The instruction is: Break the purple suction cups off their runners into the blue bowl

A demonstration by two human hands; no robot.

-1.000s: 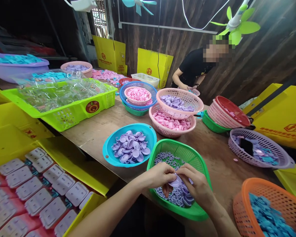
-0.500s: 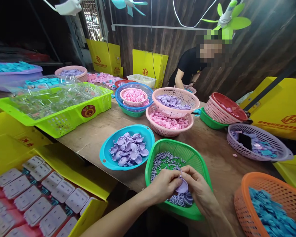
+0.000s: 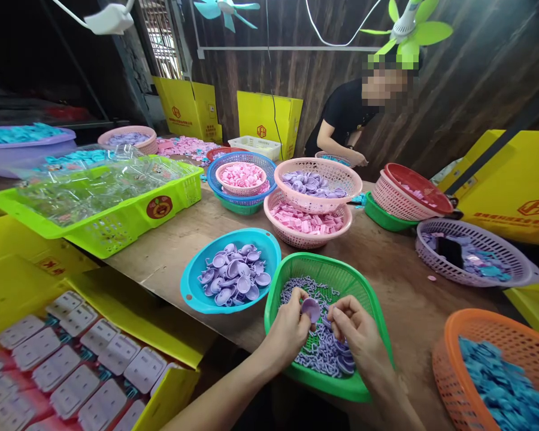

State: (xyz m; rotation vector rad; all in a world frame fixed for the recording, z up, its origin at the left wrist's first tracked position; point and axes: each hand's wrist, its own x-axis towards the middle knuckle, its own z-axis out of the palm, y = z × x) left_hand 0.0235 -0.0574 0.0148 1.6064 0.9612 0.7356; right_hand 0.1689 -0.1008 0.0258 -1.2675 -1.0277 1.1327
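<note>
Between the fingers of my left hand (image 3: 291, 328) is a small purple plastic dish (image 3: 311, 309), its round bowl facing up. My right hand (image 3: 356, 328) is just to the right, apart from the dish, with thumb and fingertips pinched together; whatever they hold is too small to make out. Both hands are over a green basket (image 3: 377, 311). In it lie many small purple hooked pieces (image 3: 312, 353), and a few more purple dishes (image 3: 344, 359) sit near my right hand. To the left, a blue bowl (image 3: 191, 287) holds a heap of similar dishes.
Pink baskets (image 3: 296, 236) of parts are stacked behind the green one. An orange basket (image 3: 449, 365) of blue pieces stands at right. A lime crate (image 3: 103, 230) of bagged items and an open yellow box (image 3: 179, 389) are at left. A co-worker (image 3: 341, 117) leans over the far side.
My hands, which were together at the purple dish, have come apart. The left moved slightly up and left with the dish; the right let go of it. The co-worker's hand rose from a basket.
</note>
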